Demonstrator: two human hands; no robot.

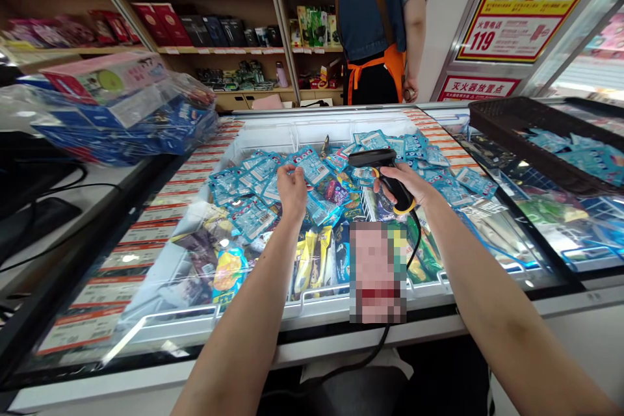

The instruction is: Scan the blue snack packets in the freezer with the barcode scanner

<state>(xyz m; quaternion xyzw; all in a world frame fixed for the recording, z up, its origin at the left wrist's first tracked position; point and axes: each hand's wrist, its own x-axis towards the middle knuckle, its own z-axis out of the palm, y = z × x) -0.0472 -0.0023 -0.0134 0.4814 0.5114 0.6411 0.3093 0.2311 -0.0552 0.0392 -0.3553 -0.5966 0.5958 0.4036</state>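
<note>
My left hand point(292, 190) is closed, thumb against the curled fingers, at the edge of a small blue packet point(314, 168) printed with a barcode. My right hand point(407, 183) grips a black and yellow barcode scanner point(373, 157) by its handle, its head pointing left. From the scanner a black cord point(416, 240) runs down over the front edge. Many similar blue packets point(252, 216) lie scattered over the glass top of a chest freezer point(160, 266). Under the glass, ice creams in yellow wrappers point(312, 257) show.
Blue boxes in plastic wrap point(127, 104) are stacked at the left. A dark brown basket point(517, 143) with more blue packets stands at the right. Behind the freezer, a person in an orange apron point(377, 71) stands facing the stocked shelves point(209, 39).
</note>
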